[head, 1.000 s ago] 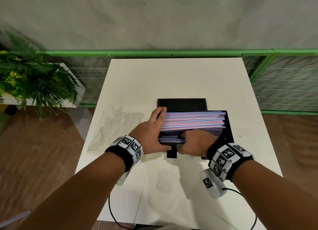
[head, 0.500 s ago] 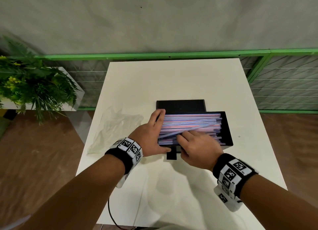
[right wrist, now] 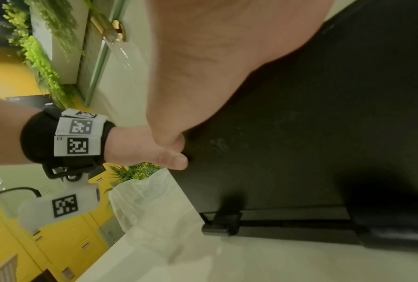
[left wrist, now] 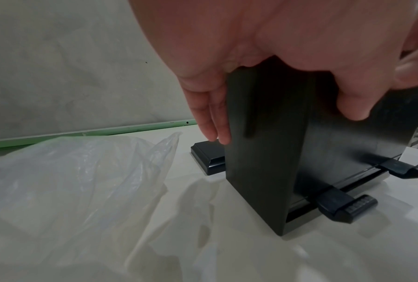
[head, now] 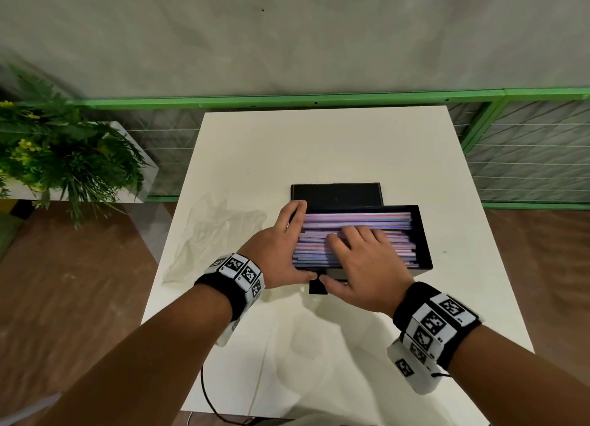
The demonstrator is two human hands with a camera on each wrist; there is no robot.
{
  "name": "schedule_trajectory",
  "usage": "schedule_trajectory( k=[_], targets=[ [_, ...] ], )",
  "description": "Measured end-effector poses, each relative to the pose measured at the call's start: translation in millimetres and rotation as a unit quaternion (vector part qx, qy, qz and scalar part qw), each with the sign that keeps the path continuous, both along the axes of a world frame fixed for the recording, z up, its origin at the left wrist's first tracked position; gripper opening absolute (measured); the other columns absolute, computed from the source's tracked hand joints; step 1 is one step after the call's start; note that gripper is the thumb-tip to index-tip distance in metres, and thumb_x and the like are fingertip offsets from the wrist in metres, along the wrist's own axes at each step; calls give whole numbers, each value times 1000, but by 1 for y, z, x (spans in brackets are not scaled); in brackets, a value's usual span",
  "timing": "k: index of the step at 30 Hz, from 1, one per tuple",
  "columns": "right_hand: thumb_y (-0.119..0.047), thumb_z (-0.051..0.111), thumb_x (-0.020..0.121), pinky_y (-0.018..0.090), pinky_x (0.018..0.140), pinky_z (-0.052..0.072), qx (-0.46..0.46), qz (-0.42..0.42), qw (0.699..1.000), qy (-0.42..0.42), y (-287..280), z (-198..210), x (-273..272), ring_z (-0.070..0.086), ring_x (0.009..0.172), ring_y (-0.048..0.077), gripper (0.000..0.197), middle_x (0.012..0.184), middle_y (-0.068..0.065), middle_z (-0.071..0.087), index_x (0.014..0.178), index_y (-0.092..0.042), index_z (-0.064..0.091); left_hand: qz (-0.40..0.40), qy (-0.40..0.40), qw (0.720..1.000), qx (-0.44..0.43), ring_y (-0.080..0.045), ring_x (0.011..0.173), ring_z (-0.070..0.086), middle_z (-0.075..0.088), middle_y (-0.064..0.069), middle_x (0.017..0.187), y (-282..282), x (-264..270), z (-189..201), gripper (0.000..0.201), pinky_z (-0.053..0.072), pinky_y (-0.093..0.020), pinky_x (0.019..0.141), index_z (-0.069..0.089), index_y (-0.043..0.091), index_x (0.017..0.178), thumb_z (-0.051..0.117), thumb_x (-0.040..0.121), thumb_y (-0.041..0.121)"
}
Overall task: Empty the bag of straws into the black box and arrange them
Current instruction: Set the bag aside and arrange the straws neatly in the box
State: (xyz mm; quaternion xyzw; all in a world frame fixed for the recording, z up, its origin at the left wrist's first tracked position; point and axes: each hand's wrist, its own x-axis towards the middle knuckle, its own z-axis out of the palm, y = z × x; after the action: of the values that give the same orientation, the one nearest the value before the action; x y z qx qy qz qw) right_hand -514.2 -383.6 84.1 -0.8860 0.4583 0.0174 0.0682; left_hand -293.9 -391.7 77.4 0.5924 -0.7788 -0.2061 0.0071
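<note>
Pink, blue and purple straws (head: 357, 223) fill the black box (head: 423, 234), lying side by side along its length in a fairly level stack. The box stands near the middle of the white surface (head: 319, 144), and a flat black lid (head: 336, 193) lies just behind it. The clear plastic bag (head: 217, 231) rests limp on the surface to the left of the box, and no straws can be seen in it, so the emptying looks done.

What is left appears to be only the tidying. The left hand (head: 276, 250) cups the left end of the box, its fingers (left wrist: 212, 122) lying straight against the end wall and its thumb on the near side, as if to square the straw ends. The right hand (head: 364, 266) lies flat on top of the straws with its fingers (head: 367, 234) spread and straight, pressing them down; it grips nothing. A few straws near the right end sit slightly uneven, so a little more smoothing is probably needed.

No brand, label or readable writing shows on the box, the bag or the straws. The only printed marks are the black-and-white square codes on the wristbands (head: 238, 271).
</note>
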Motion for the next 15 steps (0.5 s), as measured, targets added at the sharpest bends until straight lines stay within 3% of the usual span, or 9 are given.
schedule_trajectory(
  k=[4,6,9,15],
  targets=[
    [-68,46,85,55,107,35,-34,-6,999,-32,-4,2,4,45,129,40,77,144,21,46,137,-12,50,4,15,1000,-1,-23,98,67,-6,10,165,0,1,-1,133,57,-35,85,-6,21,162,75,69,71],
    [-71,42,85,53,103,40,-19,-9,999,-29,-9,1,7,47,125,40,77,148,21,42,137,-14,49,5,17,1000,-1,-24,99,67,-5,10,166,0,1,-2,133,57,-35,85,-6,21,162,75,69,70],
    [-72,37,88,48,91,43,-6,6,1000,-24,-8,1,2,52,108,35,74,130,14,51,134,-16,49,4,16,1000,-9,-24,97,67,-5,8,166,1,0,-1,133,57,-35,85,-5,21,162,75,69,71],
    [-79,27,87,47,98,41,14,4,1000,-9,-12,-6,-1,50,114,29,79,125,5,53,135,-21,51,-5,15,1000,-13,-24,94,68,-6,10,166,1,0,-1,133,58,-36,84,-5,21,162,74,68,73]
  ],
)
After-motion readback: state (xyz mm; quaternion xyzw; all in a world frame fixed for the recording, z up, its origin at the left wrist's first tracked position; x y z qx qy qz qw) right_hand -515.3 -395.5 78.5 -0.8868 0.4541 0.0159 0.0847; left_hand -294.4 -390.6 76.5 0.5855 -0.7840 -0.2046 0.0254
